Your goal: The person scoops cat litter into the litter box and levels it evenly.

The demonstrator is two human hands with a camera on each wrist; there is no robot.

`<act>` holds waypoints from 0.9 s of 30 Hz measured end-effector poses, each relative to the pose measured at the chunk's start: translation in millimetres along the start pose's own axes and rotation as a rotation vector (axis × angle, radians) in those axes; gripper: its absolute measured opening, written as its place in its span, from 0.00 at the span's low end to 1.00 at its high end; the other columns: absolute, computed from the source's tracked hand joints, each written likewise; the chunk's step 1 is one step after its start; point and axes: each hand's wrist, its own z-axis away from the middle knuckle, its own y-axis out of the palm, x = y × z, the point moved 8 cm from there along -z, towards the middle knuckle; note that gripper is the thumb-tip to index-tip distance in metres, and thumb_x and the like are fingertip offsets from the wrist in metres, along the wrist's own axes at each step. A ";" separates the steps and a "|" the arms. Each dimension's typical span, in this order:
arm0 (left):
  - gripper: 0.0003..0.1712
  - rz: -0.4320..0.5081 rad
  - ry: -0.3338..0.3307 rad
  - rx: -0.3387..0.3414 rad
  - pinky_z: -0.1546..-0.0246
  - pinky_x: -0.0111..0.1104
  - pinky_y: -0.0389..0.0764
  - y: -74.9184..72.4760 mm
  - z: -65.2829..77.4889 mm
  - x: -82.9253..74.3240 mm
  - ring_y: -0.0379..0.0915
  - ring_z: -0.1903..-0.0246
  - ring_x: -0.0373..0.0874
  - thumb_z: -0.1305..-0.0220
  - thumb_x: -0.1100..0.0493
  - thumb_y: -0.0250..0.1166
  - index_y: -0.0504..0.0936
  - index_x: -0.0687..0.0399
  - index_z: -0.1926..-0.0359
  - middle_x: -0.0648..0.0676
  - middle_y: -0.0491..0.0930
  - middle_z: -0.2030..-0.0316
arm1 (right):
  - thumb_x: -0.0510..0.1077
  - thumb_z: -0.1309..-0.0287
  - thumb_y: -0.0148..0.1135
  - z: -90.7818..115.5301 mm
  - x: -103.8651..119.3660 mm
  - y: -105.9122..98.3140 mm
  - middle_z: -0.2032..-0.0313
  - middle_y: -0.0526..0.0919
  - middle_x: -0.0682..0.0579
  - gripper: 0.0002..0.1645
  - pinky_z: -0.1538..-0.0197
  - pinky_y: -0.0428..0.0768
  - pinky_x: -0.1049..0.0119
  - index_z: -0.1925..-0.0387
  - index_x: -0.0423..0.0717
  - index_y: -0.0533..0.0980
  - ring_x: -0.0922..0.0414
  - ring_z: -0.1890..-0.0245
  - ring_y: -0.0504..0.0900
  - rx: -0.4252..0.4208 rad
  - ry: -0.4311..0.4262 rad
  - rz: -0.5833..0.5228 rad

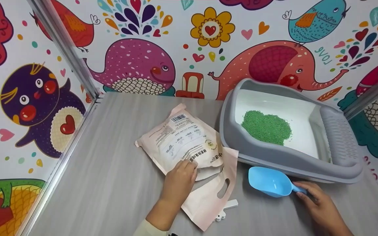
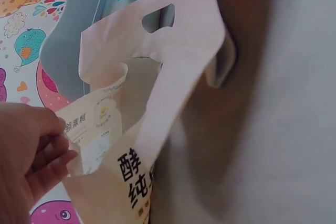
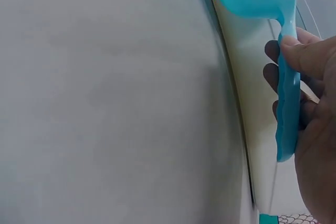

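A pale pink bag (image 1: 182, 141) with dark printing lies on the table, torn open across its near end. My left hand (image 1: 181, 177) pinches the upper edge of that opening; the left wrist view shows the thumb and fingers of the hand (image 2: 34, 153) on the bag's lip (image 2: 84, 124). My right hand (image 1: 320, 205) grips the handle of a light blue scoop (image 1: 271, 182), held in front of the litter box with its bowl facing up and no contents visible. In the right wrist view the fingers wrap the scoop's handle (image 3: 287, 98).
A grey litter box (image 1: 231, 131) with a white inside stands at the back right, holding a patch of green granules (image 1: 266, 127). Partly under the bag's handle flap lies a white clip (image 1: 230, 205). Printed wall panels (image 1: 136, 65) border the grey table (image 1: 110, 170).
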 end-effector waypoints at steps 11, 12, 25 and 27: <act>0.05 -0.034 -0.008 0.033 0.67 0.32 0.82 1.4 13.4 12.3 0.79 0.65 0.43 0.44 0.59 0.68 0.82 0.51 0.65 0.49 0.81 0.68 | 0.40 0.39 0.62 3.3 -13.4 -1.0 0.51 0.79 0.53 0.17 0.50 0.59 0.92 0.48 0.54 0.78 0.83 0.51 0.64 0.060 0.094 0.054; 0.05 -0.031 -0.013 0.037 0.67 0.33 0.82 1.5 14.4 13.7 0.79 0.64 0.43 0.44 0.59 0.68 0.83 0.51 0.65 0.49 0.81 0.68 | 0.40 0.39 0.62 3.0 -13.8 -1.1 0.51 0.79 0.52 0.17 0.50 0.59 0.92 0.48 0.54 0.78 0.83 0.51 0.64 0.065 0.097 0.057; 0.04 -0.033 -0.063 0.044 0.68 0.32 0.82 -1.2 24.9 27.9 0.79 0.65 0.42 0.44 0.60 0.68 0.83 0.51 0.66 0.48 0.81 0.69 | 0.36 0.43 0.65 -0.4 5.0 -1.6 0.47 0.77 0.48 0.25 0.47 0.55 0.94 0.44 0.52 0.76 0.83 0.47 0.62 0.074 0.012 0.064; 0.04 -0.025 -0.067 0.043 0.68 0.31 0.82 -1.2 25.4 29.1 0.79 0.66 0.41 0.44 0.60 0.68 0.83 0.51 0.66 0.48 0.81 0.69 | 0.36 0.43 0.65 -1.6 16.3 -2.8 0.47 0.77 0.49 0.25 0.46 0.52 0.94 0.44 0.52 0.76 0.82 0.46 0.61 0.059 -0.022 0.085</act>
